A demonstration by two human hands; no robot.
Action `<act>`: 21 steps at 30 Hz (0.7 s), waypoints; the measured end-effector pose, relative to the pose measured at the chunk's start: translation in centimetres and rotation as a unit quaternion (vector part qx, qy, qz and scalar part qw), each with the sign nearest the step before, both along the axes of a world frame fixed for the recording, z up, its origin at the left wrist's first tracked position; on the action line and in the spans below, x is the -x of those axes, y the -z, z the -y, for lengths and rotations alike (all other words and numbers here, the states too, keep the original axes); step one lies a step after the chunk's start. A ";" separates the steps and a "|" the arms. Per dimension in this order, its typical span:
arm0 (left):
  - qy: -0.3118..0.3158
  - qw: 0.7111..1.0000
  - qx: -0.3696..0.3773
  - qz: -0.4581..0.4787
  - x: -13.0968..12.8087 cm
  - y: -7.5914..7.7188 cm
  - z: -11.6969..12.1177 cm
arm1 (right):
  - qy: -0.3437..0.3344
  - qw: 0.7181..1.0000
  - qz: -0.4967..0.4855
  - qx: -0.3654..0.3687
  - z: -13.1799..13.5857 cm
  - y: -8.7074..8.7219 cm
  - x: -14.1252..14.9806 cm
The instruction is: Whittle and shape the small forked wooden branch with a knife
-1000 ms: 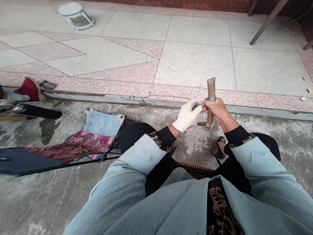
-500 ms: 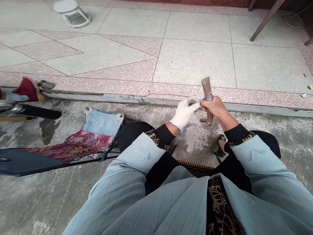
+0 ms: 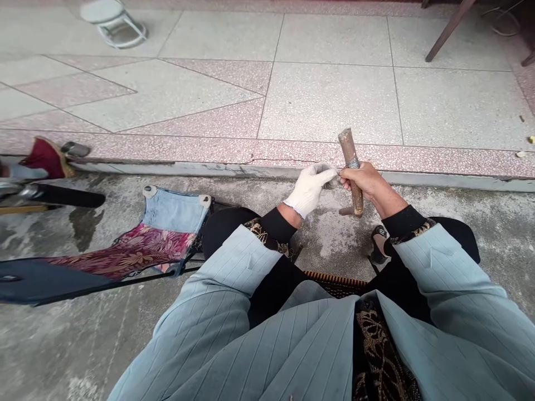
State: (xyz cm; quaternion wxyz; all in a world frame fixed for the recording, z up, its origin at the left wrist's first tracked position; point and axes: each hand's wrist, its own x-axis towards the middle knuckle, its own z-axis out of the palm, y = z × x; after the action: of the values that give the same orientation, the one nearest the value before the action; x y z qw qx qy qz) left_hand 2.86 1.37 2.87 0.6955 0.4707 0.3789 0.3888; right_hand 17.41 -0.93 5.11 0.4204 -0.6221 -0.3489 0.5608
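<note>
My right hand (image 3: 365,179), bare, is wrapped round a brown wooden stick (image 3: 346,146) with a short side stub near its lower end. The stick stands nearly upright, its top leaning a little left. Grey wire (image 3: 353,162) is wound in a band round its middle, just above my fingers. My left hand (image 3: 310,188) wears a white knitted glove and is closed in a pinch beside my right fingertips. A thin wire strand shows faintly under the pinch; its exact course is too fine to make out.
A folding recliner (image 3: 175,211) with denim and floral cloth lies to my left. Beyond it are a person's red shoe (image 3: 44,159) and a metal cup (image 3: 76,148). A step edge (image 3: 200,168) runs across in front, with a white stool (image 3: 112,25) on the tiles.
The stick has tilted slightly to the left at its top. Both hands have shifted a little left in view, still close together, with the same grips.
</note>
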 end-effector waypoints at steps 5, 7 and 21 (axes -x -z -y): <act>0.037 0.999 0.008 0.012 0.3 -0.3 -0.7 | -0.021 0.999 -0.007 -0.023 -0.1 0.2 -0.1; 0.055 0.998 0.000 -0.005 0.4 -0.6 -0.7 | -0.028 0.999 0.026 -0.036 -0.2 0.3 -0.2; 0.122 0.980 -0.026 -0.157 1.1 -1.3 -1.4 | -0.164 0.957 0.233 -0.060 0.5 -1.6 -0.7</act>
State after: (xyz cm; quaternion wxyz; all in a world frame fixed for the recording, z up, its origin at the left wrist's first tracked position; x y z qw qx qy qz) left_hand 1.80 2.78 4.16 0.6568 0.5866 0.4132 0.2320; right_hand 18.12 -1.48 6.71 0.2665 -0.6435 -0.5670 0.4399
